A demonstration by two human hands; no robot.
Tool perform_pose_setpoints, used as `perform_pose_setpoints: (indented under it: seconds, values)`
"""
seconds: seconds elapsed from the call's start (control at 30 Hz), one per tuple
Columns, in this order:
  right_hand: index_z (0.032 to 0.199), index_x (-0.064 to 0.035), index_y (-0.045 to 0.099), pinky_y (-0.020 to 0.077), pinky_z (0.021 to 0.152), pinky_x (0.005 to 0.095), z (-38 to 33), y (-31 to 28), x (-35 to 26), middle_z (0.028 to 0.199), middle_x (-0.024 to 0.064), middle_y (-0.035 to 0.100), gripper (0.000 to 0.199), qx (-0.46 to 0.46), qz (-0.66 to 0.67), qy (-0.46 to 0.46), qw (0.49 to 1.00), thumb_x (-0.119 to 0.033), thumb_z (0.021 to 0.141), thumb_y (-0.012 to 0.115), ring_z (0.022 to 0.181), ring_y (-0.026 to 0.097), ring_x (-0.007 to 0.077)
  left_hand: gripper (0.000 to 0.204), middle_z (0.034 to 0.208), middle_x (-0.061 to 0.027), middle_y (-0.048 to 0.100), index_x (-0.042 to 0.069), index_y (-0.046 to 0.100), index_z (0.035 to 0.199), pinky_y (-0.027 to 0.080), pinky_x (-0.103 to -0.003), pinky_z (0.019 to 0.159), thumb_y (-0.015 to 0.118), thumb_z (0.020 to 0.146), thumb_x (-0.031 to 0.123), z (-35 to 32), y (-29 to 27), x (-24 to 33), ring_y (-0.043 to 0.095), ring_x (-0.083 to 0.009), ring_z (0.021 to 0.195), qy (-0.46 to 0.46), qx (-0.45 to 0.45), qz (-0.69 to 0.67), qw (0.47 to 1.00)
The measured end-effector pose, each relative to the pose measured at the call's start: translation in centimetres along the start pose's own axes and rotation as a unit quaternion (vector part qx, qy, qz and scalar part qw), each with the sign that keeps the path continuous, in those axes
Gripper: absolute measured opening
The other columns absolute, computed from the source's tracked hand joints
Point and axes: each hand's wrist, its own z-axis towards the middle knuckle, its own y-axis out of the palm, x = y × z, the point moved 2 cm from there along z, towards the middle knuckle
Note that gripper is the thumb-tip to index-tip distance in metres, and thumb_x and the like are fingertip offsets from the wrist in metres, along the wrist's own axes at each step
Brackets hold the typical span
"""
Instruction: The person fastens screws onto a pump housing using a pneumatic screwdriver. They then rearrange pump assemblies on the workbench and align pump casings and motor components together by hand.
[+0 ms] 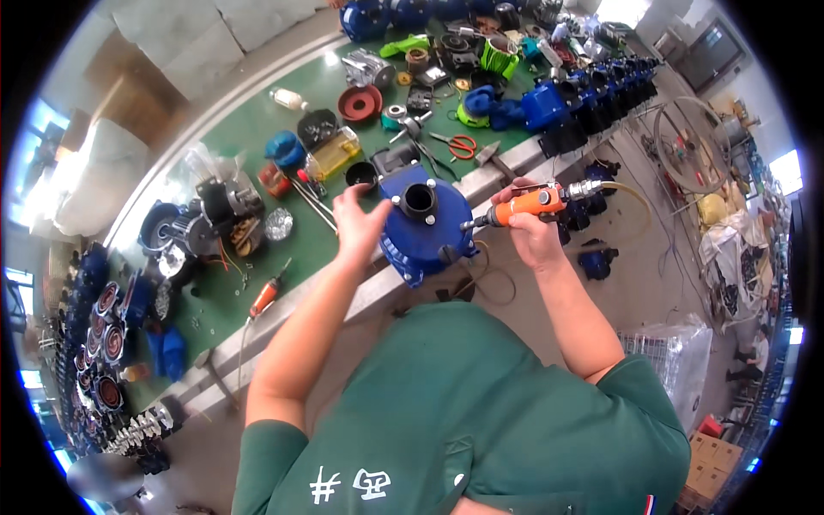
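Note:
A blue pump (pixel 429 225) with a round black port (pixel 420 200) on top sits at the front edge of the green workbench (pixel 245 107). My right hand (pixel 534 230) is wrapped round an orange air screwdriver (pixel 536 202), held level at the pump's right side. Its bit points left, up against or very near the pump's rim; contact is hard to tell. A hose (pixel 635 193) runs from the tool's back end. At the pump's left side is my left hand (pixel 359 225), fingers spread and curved, with nothing in it. Its thumb is close to the blue housing.
Scissors with red handles (pixel 462 147) and a hammer (pixel 493 159) lie beyond the pump. A second orange air tool (pixel 266 296) rests left on the bench. Clear yellow bottle (pixel 333 154), red ring (pixel 360 103) and motor parts crowd the back. Blue pumps (pixel 549 105) line the right.

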Motion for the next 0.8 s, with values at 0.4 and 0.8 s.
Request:
perform_pose_setpoints:
  seconds: [0.4, 0.8]
  values:
    - [0.120, -0.0032, 0.050, 0.0489, 0.091, 0.0381, -2.8, -1.4, 1.5, 0.102, 0.0122, 0.063, 0.055, 0.114, -0.099, -0.011, 0.988, 0.013, 0.067, 0.049, 0.103, 0.062, 0.0259, 0.121, 0.143, -0.0252, 0.044, 0.004, 0.002, 0.157, 0.055, -0.046, 0.089, 0.087, 0.075, 0.032, -2.7, 1.1, -0.8, 0.061, -0.0325, 0.116, -0.322, -0.230, -0.313, 0.863]
    - [0.134, -0.0002, 0.048, 0.0503, 0.095, 0.0350, -1.5, -1.2, 4.8, 0.122, 0.0142, 0.063, 0.057, 0.068, -0.195, 0.124, 0.970, 0.001, 0.083, 0.073, 0.108, 0.062, 0.0191, 0.122, 0.140, -0.0265, 0.046, 0.002, -0.003, 0.156, 0.061, -0.044, 0.078, 0.087, 0.076, 0.026, -2.8, 2.1, -1.6, 0.065, -0.0326, 0.107, -0.320, -0.197, -0.384, 0.844]
